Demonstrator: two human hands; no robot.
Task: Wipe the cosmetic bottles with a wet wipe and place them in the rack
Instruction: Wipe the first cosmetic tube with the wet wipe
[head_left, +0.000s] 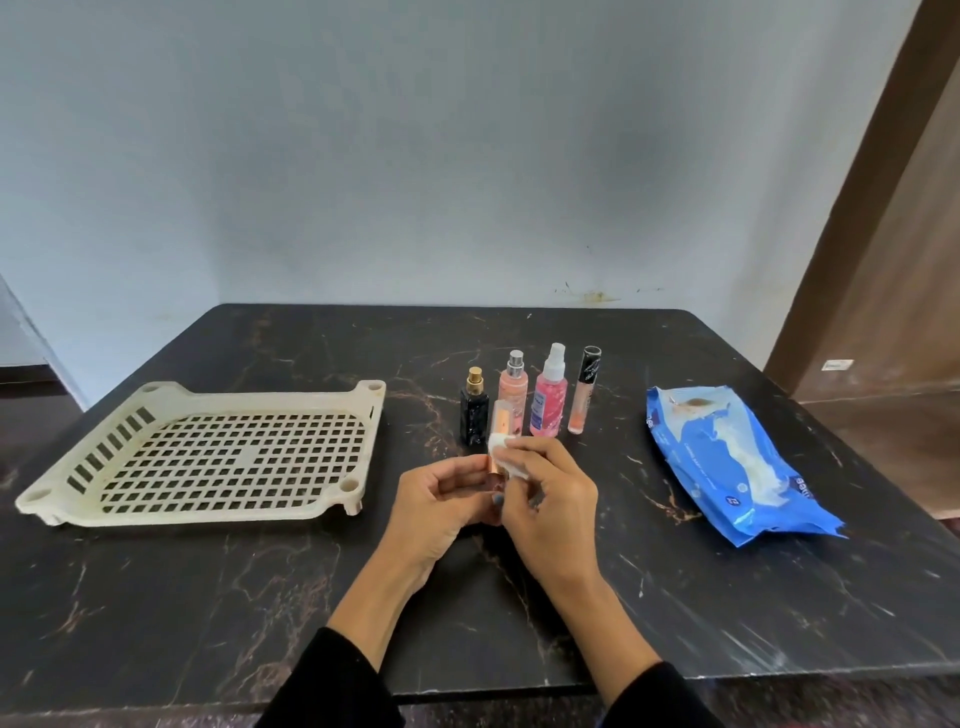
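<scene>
My left hand (434, 501) holds a small peach cosmetic bottle with a copper band (500, 431) upright above the table. My right hand (545, 499) pinches a white wet wipe (505, 457) against the bottle's lower part. Behind my hands stand a black bottle with a gold cap (474, 415), a peach spray bottle (514, 384), a pink spray bottle (548, 400) and a slim peach tube with a black cap (584, 392). The cream perforated rack (208, 454) lies at the left with nothing in it.
A blue wet wipe pack (727, 467) lies at the right, a wipe poking out of its opening. The black marble table (519, 623) ends at a grey wall behind. A brown wooden door stands at the far right.
</scene>
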